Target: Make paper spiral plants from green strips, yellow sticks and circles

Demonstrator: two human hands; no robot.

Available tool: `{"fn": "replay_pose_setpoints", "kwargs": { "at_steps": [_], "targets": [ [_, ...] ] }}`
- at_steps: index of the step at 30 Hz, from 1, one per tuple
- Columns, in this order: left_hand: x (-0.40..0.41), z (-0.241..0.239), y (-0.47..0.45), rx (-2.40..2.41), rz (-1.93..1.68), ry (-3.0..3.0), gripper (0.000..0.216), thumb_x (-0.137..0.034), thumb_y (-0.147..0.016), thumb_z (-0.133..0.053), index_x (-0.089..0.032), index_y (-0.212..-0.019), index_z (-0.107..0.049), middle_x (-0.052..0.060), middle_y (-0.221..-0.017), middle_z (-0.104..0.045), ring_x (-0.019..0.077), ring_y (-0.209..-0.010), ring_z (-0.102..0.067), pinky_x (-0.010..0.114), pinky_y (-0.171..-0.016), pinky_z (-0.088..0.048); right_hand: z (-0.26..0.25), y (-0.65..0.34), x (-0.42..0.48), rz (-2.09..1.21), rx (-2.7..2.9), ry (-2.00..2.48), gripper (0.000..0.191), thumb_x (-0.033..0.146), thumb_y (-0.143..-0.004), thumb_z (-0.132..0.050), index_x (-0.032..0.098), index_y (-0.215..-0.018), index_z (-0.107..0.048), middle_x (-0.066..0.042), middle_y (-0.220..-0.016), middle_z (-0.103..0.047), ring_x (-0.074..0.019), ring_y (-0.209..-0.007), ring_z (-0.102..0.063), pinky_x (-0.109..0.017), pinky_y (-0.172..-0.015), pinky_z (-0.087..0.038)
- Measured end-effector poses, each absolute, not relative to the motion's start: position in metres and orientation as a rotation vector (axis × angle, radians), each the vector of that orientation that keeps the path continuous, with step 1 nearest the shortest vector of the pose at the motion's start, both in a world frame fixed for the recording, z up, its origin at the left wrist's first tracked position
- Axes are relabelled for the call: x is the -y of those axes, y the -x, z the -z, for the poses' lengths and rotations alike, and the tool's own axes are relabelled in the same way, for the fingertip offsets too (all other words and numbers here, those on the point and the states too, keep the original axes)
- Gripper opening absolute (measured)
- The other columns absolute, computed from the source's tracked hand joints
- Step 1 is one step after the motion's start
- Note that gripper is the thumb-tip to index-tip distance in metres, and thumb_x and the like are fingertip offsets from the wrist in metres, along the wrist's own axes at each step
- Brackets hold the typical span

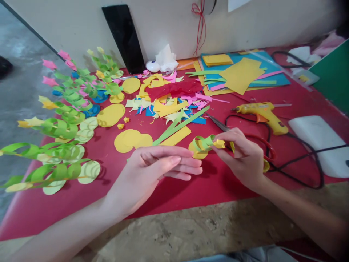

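my right hand (pixel 244 160) pinches a green curl (pixel 205 143) by its yellow star (pixel 220 144) end, over the near middle of the red tabletop (pixel 174 198). my left hand (pixel 152 165) is loosely open just beside the curl's yellow disc (pixel 200 155), nothing visible in it. the glue gun (pixel 261 112) lies to the right; more curls (pixel 58 129) line the left.
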State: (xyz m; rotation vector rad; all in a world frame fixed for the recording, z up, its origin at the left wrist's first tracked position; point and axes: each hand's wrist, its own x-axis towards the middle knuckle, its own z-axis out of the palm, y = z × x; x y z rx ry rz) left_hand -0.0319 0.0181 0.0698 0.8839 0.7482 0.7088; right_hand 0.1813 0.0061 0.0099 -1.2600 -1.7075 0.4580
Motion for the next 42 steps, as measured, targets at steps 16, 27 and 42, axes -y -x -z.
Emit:
{"fn": "replay_pose_setpoints", "kwargs": {
  "at_steps": [16, 27, 42],
  "targets": [
    [-0.014, -0.071, 0.031, -0.724, -0.677, -0.807, 0.013, -0.01, -0.071, -0.064, -0.022, -0.07, -0.07, -0.004, -0.062, -0.07, 0.0105, -0.056, -0.066, 0.016, -0.055, -0.056, -0.009, -0.182, -0.006, -0.482, 1.684, 1.272, 0.022, 0.009, -0.07, -0.061, 0.022, -0.086, -0.056, -0.002, -0.077, -0.057, -0.0172, -0.072, -0.051, -0.033, -0.065, -0.042],
    [-0.019, -0.068, 0.037, -0.836, -0.696, -1.179, 0.014, -0.024, -0.087, -0.043, -0.021, -0.079, -0.054, -0.005, -0.06, -0.067, 0.0085, -0.055, -0.063, 0.019, -0.057, -0.051, -0.007, -0.182, -0.007, -0.488, 1.699, 1.293, 0.021, 0.009, -0.072, -0.058, 0.022, -0.088, -0.055, -0.002, -0.078, -0.057, -0.0158, -0.073, -0.051, -0.031, -0.066, -0.042],
    [-0.057, -0.056, 0.052, -1.648, -0.377, -2.419, 0.01, -0.026, -0.084, -0.04, -0.019, -0.077, -0.043, -0.003, -0.056, -0.049, 0.0103, -0.047, -0.045, 0.021, -0.046, -0.024, -0.009, -0.18, -0.007, -0.434, 1.729, 1.278, 0.021, 0.007, -0.071, -0.058, 0.021, -0.086, -0.054, 0.0, -0.074, -0.057, -0.0135, -0.067, -0.05, -0.029, -0.062, -0.042]
  ]
}}
